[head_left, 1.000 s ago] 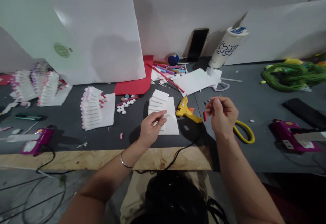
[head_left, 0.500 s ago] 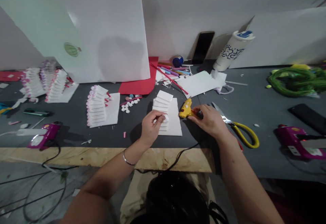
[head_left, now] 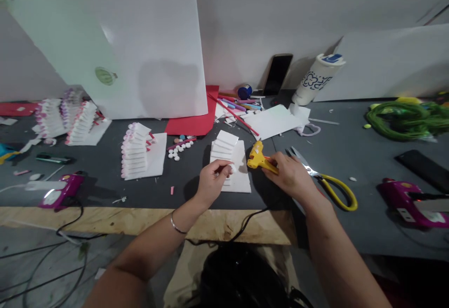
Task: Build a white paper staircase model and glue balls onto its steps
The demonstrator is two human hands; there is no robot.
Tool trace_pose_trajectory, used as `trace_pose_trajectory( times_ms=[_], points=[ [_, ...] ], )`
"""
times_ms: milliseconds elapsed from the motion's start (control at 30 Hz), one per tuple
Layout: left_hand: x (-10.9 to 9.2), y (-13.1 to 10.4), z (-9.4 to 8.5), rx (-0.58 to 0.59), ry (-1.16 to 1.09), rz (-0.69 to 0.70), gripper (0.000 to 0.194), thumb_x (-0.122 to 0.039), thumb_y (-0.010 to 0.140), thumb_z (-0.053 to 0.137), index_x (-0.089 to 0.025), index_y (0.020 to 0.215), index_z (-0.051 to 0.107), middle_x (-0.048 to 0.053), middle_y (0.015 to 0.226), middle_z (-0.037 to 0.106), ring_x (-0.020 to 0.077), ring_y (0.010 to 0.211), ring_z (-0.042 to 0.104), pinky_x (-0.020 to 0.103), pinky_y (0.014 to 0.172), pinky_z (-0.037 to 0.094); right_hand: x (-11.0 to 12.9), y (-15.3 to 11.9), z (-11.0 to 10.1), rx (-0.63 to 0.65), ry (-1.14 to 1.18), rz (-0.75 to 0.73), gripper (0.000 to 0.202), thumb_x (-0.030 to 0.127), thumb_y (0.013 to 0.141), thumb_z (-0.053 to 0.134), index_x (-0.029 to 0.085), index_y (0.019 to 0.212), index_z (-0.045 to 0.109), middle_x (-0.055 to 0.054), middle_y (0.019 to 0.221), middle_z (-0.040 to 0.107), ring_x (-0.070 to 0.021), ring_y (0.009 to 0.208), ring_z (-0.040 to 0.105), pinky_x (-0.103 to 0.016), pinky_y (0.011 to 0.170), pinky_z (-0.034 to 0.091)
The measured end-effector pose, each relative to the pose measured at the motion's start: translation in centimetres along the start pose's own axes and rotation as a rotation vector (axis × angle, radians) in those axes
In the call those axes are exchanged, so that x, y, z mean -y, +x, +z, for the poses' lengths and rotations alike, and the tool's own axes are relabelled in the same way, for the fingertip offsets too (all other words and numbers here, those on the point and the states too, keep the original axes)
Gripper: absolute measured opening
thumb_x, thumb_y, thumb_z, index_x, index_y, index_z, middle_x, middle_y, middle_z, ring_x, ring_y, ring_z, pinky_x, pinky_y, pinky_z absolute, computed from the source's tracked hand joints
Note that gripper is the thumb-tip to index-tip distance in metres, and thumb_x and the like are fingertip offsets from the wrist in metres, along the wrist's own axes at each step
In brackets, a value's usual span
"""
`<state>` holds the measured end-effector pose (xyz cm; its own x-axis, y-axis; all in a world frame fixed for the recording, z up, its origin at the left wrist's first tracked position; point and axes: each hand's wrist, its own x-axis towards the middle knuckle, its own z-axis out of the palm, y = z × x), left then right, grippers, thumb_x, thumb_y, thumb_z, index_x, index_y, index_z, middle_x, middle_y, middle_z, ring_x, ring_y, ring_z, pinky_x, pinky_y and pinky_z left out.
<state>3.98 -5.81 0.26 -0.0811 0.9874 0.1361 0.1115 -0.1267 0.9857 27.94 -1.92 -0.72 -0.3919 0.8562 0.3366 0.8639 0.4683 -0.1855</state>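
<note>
My left hand [head_left: 212, 184] pinches a small white piece [head_left: 233, 168] between thumb and fingertips. It is over a white foam board [head_left: 242, 177] that carries a row of overlapping white strips [head_left: 223, 146]. To the right, my right hand [head_left: 291, 172] has its fingers closed around the end of the handle of a yellow glue gun [head_left: 257, 156]. The gun's nozzle points away from me, beside the board's right edge. Scissors with yellow handles [head_left: 338, 189] lie just right of that hand, partly behind the wrist.
White strip assemblies with pink ends [head_left: 135, 156] stand on the left. White round pieces [head_left: 177, 150] lie in the middle. Farther back are red paper [head_left: 196, 123], pens [head_left: 235, 104], a phone [head_left: 278, 74] and a tumbler [head_left: 317, 79]. A purple power block [head_left: 407, 205] and green wire [head_left: 403, 121] are on the right.
The view has shifted slightly. My right hand has moved a little to the right and toward me, showing more of the glue gun's handle. My left hand keeps its pinch.
</note>
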Motion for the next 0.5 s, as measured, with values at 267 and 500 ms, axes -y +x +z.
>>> trace_pose_trajectory(
  times_ms=[267,500],
  points=[
    [-0.9,-0.4,0.2,0.042,-0.130,-0.156,0.024,-0.040,0.078,0.067,-0.016,0.076,0.066,-0.001,0.058,0.061,0.0091,0.052,0.053,0.021,0.052,0.044,0.5,-4.5,-1.0,0.077,0.074,-0.112,0.011,0.032,0.089,0.056,0.023,0.087,0.052,-0.006,0.080,0.067,-0.0257,0.073,0.064,-0.036,0.066,0.042],
    [-2.3,0.0,1.1,0.185,-0.217,-0.274,0.035,-0.049,0.074,0.070,-0.016,0.067,0.059,-0.004,0.052,0.055,0.0069,0.045,0.046,0.020,0.046,0.038,3.5,-1.0,-3.3,-0.030,0.394,-0.147,0.035,0.033,0.089,0.059,0.024,0.123,0.053,-0.012,0.113,0.065,-0.0291,0.106,0.061,-0.044,0.089,0.049]
  ],
)
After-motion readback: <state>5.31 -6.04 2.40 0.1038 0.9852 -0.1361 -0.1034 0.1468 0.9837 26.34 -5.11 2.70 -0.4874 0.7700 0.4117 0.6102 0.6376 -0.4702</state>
